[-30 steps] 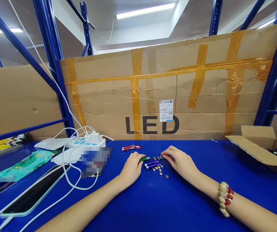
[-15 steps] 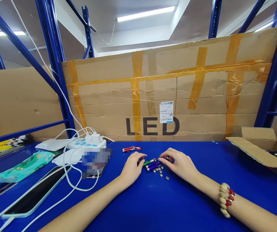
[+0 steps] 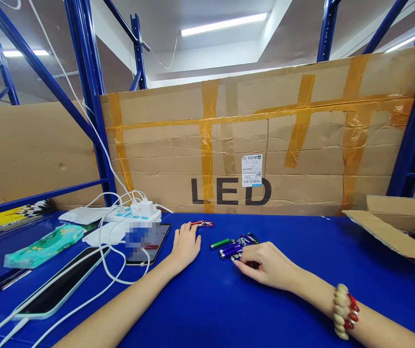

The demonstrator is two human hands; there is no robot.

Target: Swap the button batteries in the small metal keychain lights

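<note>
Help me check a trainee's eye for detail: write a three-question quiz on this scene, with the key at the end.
1. What colour is the item at the fingertips of the left hand? A green; B purple; C red.
2. True or false: the left hand is gripping the green tube.
3. Fill in the blank: the beaded bracelets are on the ____ wrist.

Key: 1. C, the red item. 2. False; it lies on the blue table. 3. Right.

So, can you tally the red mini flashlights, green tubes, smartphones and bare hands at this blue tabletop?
Red mini flashlight: 1
Green tube: 1
Smartphones: 2 (pale-cased phone; partly blurred phone)
Bare hands: 2 (left hand; right hand)
Total: 6
</note>
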